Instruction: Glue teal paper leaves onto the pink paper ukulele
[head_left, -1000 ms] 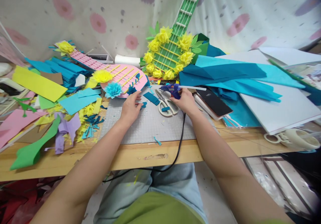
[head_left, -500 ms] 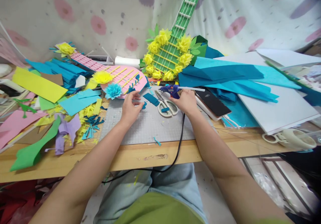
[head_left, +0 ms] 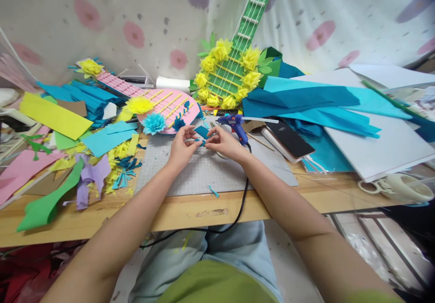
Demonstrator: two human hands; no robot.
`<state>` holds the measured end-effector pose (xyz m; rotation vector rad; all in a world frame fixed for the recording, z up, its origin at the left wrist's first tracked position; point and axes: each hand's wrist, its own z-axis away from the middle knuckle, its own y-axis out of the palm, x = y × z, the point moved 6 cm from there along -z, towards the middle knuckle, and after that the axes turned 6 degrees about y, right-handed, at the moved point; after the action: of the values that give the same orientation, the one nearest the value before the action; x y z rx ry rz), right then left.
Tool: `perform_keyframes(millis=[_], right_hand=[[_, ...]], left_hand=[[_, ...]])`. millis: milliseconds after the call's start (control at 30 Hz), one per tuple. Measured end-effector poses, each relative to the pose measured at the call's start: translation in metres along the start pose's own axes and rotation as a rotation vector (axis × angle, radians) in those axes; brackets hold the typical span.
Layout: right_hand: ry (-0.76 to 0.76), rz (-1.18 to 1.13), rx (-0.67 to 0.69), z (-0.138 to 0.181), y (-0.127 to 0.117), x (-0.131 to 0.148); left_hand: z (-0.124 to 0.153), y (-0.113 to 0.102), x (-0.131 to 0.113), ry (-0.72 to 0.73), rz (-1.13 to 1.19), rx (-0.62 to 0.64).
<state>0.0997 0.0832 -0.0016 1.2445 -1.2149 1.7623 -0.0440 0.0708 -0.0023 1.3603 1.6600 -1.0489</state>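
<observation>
Over the grey cutting mat [head_left: 204, 176], my left hand [head_left: 181, 149] and my right hand [head_left: 224, 143] meet with fingertips closed on a small dark blue paper piece [head_left: 201, 143]. Its shape is mostly hidden by the fingers. Just beyond them lies a dark blue paper rectangle [head_left: 201, 132]. A blue glue gun [head_left: 236, 125] with a white glue stick stands behind my right hand. Scissors underneath are largely covered by that hand. Beside my left hand is a pink paper guitar [head_left: 186, 110] bearing yellow and blue paper flowers [head_left: 154, 122].
A green guitar [head_left: 227, 74] ringed with yellow flowers leans at the back. Paper scraps [head_left: 105, 135] crowd the left. On the right are a phone [head_left: 292, 136], blue paper sheets [head_left: 306, 101] and a cream mug [head_left: 404, 187]. The black cord [head_left: 242, 208] hangs over the table edge.
My right hand has let go of the glue gun and moved left to the blue paper piece, meeting my left hand. The glue gun stays standing on the mat.
</observation>
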Motion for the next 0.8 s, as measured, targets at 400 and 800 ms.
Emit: perform_keyframes(millis=[400,800], right_hand=[[-0.032,-0.137,-0.118,-0.007,-0.010,-0.007],[0.114,0.177,-0.174,0.023,-0.086,-0.003]], left_hand=[[0.006,0.010,0.009,-0.209,0.219,0.059],[0.008,0.000,0.004,-0.317,0.190,-0.036]])
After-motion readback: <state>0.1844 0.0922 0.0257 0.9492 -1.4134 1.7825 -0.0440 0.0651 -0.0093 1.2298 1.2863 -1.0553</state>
